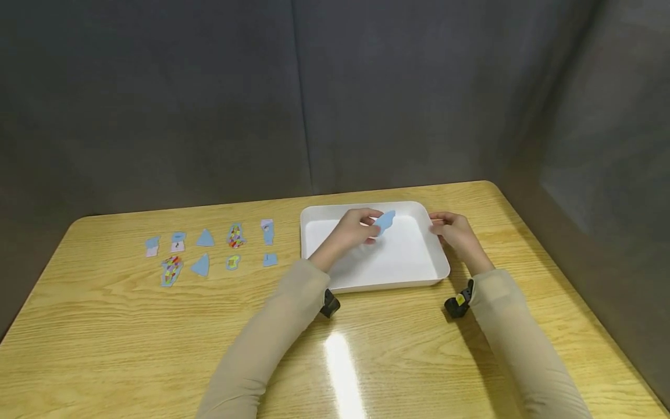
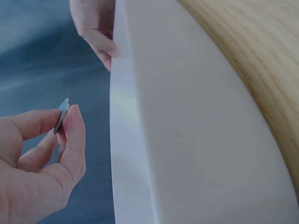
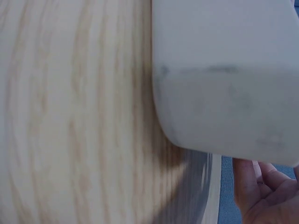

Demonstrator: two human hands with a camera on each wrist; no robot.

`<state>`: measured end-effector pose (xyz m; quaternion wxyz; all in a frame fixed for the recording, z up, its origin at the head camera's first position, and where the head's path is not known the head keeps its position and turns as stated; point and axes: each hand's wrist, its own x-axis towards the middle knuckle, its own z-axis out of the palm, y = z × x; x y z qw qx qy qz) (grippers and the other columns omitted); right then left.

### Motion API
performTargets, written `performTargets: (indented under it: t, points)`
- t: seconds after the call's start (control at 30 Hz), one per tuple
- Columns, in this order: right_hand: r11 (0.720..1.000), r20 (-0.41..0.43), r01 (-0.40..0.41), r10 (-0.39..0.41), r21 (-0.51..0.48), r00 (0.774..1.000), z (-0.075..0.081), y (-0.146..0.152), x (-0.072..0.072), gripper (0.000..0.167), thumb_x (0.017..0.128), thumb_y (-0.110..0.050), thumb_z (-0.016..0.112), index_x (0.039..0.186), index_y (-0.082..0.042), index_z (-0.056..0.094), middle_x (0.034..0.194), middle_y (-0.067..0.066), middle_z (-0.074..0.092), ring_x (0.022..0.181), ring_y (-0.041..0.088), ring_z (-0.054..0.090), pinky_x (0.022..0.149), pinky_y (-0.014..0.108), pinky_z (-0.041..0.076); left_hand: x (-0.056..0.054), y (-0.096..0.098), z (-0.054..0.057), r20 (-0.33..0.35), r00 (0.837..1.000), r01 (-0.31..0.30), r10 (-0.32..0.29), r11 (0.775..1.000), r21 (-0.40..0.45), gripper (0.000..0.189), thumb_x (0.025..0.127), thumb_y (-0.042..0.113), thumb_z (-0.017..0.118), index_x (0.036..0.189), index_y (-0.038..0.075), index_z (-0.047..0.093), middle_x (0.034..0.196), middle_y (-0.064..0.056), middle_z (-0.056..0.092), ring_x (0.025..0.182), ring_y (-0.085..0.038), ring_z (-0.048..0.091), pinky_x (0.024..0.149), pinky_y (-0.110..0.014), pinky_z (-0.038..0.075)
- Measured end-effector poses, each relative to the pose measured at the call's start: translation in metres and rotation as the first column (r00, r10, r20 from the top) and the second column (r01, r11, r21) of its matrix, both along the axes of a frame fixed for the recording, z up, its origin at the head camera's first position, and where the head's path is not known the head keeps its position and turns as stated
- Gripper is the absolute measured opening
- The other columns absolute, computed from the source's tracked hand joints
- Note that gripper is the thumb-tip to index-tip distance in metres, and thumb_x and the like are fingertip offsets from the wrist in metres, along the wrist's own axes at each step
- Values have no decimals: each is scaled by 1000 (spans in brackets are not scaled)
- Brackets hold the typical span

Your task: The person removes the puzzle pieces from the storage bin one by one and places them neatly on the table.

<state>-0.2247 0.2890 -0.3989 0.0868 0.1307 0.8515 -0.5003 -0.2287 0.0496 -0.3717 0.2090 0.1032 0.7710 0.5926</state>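
My left hand (image 1: 356, 227) pinches a flat, light-blue puzzle piece (image 1: 384, 222) between thumb and fingertips, over the white tray (image 1: 374, 287). The left wrist view shows the piece (image 2: 61, 115) edge-on, thin and held away from the tray wall (image 2: 205, 107). On the tray's right side, my right hand (image 1: 454, 231) grips the rim, its thumb over the edge. The right wrist view catches the fingers (image 3: 245, 182) beneath the tray's corner (image 3: 224, 112), partly hidden by it.
Several small flat pieces lie in two rows on the wooden table (image 1: 131, 343), left of the tray. Among them are a blue triangle (image 1: 205, 238), a multicoloured patterned piece (image 1: 171, 270) and a small blue piece (image 1: 270, 259). A dark curtain (image 1: 209, 105) hangs behind the table.
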Motion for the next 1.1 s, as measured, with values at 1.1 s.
performTargets:
  t: [1.1]
  points:
    - [1000,-4,12,-12,6,1000,1,-1,0,45,95,-7,50,138,2,45,116,14,52,80,8,51,63,17,47,41,-163,8,-84,985,-145,148,989,42,63,93,4,52,150,11,26,112,-11,41,85,-14,60,85,-30,58]
